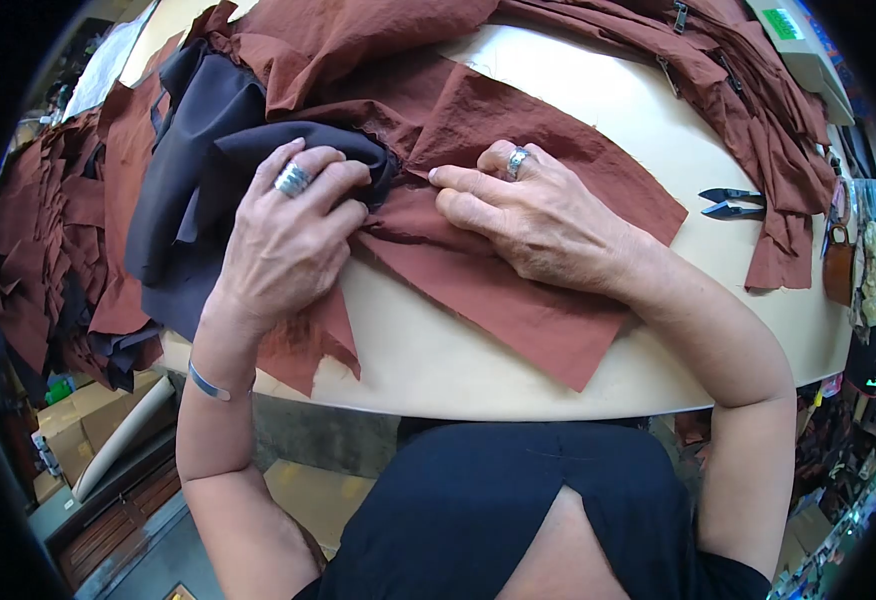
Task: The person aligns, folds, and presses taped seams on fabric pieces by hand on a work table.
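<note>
Rust-brown fabric point(538, 325) lies across the table, joined or bunched with dark navy fabric point(198, 150) near the middle. My left hand point(293, 230) is closed at the edge of the dark fabric, its fingers curled where the two colours meet. Just to its right, my right hand point(538, 215) pinches a fold of the rust-brown fabric between thumb and forefinger. Both hands wear rings. My left fingertips are partly hidden by the cloth and by the hand itself.
Thread snips point(731, 203) lie open on the pale table point(428, 375) at right. Behind them is a rust-brown garment piece point(698, 75) with zippers. A stack of cut fabric point(53, 240) hangs over the left edge. A pale box point(806, 55) stands at the far right.
</note>
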Available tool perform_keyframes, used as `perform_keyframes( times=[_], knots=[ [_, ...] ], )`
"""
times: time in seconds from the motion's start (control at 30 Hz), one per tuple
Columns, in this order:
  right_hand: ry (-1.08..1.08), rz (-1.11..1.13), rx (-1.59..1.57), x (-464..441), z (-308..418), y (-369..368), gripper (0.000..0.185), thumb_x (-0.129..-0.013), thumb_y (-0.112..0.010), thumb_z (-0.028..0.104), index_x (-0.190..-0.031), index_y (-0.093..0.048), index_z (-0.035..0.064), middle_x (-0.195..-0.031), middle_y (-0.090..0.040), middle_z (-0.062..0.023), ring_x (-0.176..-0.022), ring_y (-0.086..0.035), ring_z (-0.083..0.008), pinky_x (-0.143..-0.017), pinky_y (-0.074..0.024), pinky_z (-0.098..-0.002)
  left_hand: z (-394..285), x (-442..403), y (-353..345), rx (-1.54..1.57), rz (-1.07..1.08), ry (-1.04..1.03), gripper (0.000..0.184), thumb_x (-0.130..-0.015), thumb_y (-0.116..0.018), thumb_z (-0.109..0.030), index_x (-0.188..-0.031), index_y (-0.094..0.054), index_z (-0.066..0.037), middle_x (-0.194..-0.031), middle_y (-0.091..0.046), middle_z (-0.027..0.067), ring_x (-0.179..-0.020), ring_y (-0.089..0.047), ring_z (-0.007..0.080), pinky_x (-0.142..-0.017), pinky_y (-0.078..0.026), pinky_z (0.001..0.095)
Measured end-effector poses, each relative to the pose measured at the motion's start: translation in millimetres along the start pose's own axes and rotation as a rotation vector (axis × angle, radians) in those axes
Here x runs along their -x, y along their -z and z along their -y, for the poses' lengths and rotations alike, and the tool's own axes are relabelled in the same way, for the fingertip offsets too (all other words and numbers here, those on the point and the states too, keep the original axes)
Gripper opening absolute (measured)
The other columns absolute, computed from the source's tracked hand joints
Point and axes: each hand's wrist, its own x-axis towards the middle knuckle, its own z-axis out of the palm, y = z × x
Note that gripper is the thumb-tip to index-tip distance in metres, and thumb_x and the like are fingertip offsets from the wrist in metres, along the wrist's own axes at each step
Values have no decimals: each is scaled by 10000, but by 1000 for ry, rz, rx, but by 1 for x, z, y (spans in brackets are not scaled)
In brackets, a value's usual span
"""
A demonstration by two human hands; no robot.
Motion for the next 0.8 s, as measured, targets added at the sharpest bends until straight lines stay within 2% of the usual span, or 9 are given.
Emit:
perform_keyframes(
  times=[0.07, 0.1, 0.2, 0.23, 0.33, 0.37, 0.5, 0.63, 0.8],
  knots=[
    [-2, 14, 24, 0, 0, -1, 254, -780, -559, 84, -1033, -556, 70, -1209, -558, -84, -937, -518, -255, -817, -441, -365, 2, -5, 7, 132, 26, 52, 100, -758, -574, -145, -789, -619, -61, -972, -587, 46, -984, -554, 217, -968, -383, 394],
    [-4, 24, 28, -1, 0, -1, 254, -779, -560, 84, -1033, -552, 71, -1218, -552, -86, -940, -519, -256, -817, -439, -368, 3, -7, 6, 165, 12, 83, 126, -792, -574, -162, -806, -614, -44, -1021, -575, 60, -954, -568, 241, -887, -427, 360],
    [0, 51, 49, -1, 1, -1, 258, -777, -558, 83, -1034, -538, 73, -1243, -537, -94, -955, -521, -258, -818, -435, -379, -5, -21, -2, 239, -26, 362, 146, -839, -567, -188, -876, -613, -55, -1050, -558, 74, -889, -581, 257, -793, -463, 344],
    [7, 56, 60, -1, 1, 0, 261, -777, -555, 82, -1036, -532, 73, -1249, -533, -99, -963, -522, -259, -818, -434, -383, -5, -26, -9, 181, -114, 360, 190, -852, -577, -224, -961, -597, -70, -1058, -554, 86, -838, -586, 278, -729, -476, 353],
    [32, 66, 87, -1, 1, 0, 261, -782, -536, 84, -1043, -518, 74, -1267, -521, -114, -982, -525, -267, -819, -432, -390, 5, -28, -32, 95, -130, 302, 233, -845, -590, -235, -1015, -576, -76, -1058, -556, 83, -837, -587, 281, -738, -476, 367],
    [40, 67, 96, -1, 1, 0, 260, -785, -528, 86, -1044, -514, 74, -1273, -517, -119, -987, -527, -270, -820, -432, -392, 8, -29, -34, 148, -31, 335, 228, -849, -578, -187, -1033, -535, -58, -1025, -537, 106, -925, -556, 307, -784, -452, 375],
    [44, 90, 111, -1, 2, 2, 248, -794, -501, 94, -1041, -510, 76, -1273, -516, -127, -985, -534, -276, -820, -435, -393, 16, -32, -33, 98, -79, 256, 124, -807, -586, -90, -900, -511, -55, -858, -486, 104, -818, -534, 303, -716, -446, 395],
    [49, 117, 121, -2, 3, 4, 259, -784, -504, 89, -1042, -506, 73, -1271, -510, -128, -996, -529, -275, -820, -437, -393, 17, -38, -23, -26, -73, 191, 89, -820, -511, -91, -907, -526, -81, -860, -506, 87, -827, -554, 261, -707, -466, 366],
    [42, 172, 107, -8, 2, 8, 221, -823, -510, 120, -1040, -511, 74, -1190, -528, -150, -1061, -541, -291, -792, -456, -406, 17, -39, -24, -84, -44, 172, 113, -789, -516, -83, -902, -532, -90, -856, -510, 82, -825, -560, 249, -705, -469, 354]
  ],
)
